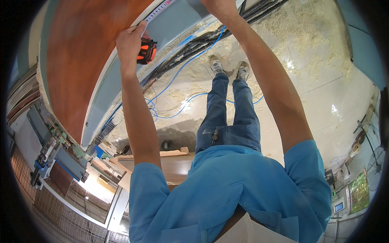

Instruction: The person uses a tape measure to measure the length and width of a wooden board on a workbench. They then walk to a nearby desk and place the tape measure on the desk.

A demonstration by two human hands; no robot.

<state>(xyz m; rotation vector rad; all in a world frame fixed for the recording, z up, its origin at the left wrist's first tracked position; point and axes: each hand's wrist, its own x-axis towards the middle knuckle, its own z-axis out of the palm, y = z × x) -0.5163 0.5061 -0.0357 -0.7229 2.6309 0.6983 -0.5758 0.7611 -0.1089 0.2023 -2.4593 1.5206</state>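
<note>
**Tape drawn along a panel edge**

Head view: in the upper centre, the left hand [130, 40] has its fingers wrapped around an orange tape measure [146, 51], its blade [159, 9] running along the brown panel [81, 52]. The right hand [216, 5] is cut off at the top edge, its fingers unseen.

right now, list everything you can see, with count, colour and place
board: 1, red-brown, upper left on a pale blue-grey bench
tape measure: 1, orange and black, in the left hand, its white blade drawn out along the board's edge
cables: a bundle, black, on the floor by the bench
hose: 1, blue, looping over the floor
sawdust: pale heaps, top right floor
left hand: gripping the tape measure
right hand: at the top edge, mostly cut off
legs: blue jeans, grey shoes, centre
</note>
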